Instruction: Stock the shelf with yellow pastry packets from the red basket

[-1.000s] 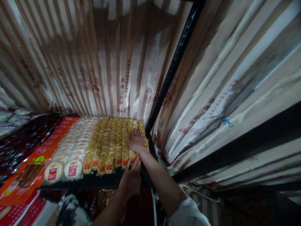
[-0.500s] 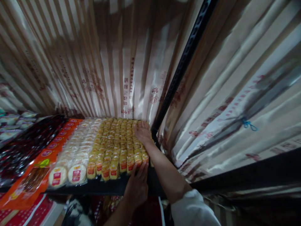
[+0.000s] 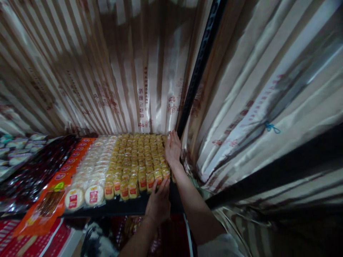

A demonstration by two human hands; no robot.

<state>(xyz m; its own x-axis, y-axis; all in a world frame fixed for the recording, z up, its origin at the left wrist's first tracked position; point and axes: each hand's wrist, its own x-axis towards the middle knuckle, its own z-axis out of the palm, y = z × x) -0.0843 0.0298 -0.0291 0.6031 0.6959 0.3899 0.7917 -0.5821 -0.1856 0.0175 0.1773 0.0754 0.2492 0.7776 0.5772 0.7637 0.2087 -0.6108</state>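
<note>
Rows of yellow wrapped snack cakes (image 3: 142,157) with red labels stand packed together on a dark shelf (image 3: 120,206). My left hand (image 3: 159,200) rests at the front end of the right-hand rows, its fingers stretched against the nearest packets. Along the right side of the block lies my right hand (image 3: 173,150), flat and with fingers extended toward the back, its edge against the outermost row. Neither hand grips a packet. Part of the rightmost row is hidden behind my right hand and forearm.
Left of the cakes are white round wrapped crackers (image 3: 93,194), orange snack packets (image 3: 50,200) and dark shiny packets (image 3: 32,175). A black metal post (image 3: 197,71) rises behind my right hand. Printed plastic sheeting (image 3: 155,89) hangs behind. Red boxes (image 3: 40,237) sit below.
My right hand has moved from on top of the right-hand rows to their right side. My left hand stays at the front of the packets. The view has shifted slightly.
</note>
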